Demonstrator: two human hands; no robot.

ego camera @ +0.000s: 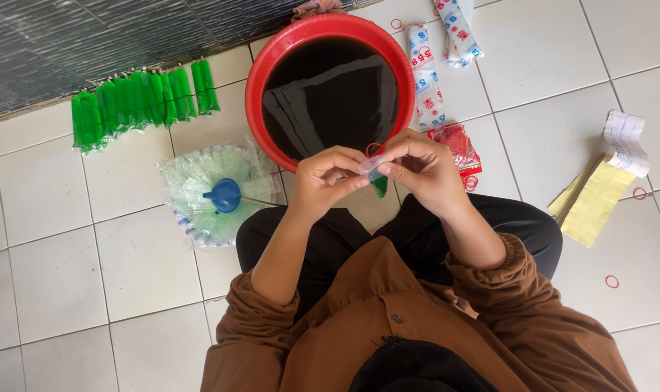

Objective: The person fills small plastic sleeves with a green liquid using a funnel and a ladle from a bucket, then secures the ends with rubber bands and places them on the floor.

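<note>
While two hands [377,174] pinch one green-filled tube [375,178], one red basin [255,80] waits.

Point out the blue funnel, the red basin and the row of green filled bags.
blue funnel [224,195], head view, on its bowl.
red basin [255,87], head view, on its left rim.
green filled bags [137,101], head view, on the row's middle.

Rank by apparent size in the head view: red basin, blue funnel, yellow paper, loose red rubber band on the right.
1. red basin, clearly largest.
2. yellow paper.
3. blue funnel.
4. loose red rubber band, smallest.
All lie on the floor at similar distance, so the order holds.
</note>
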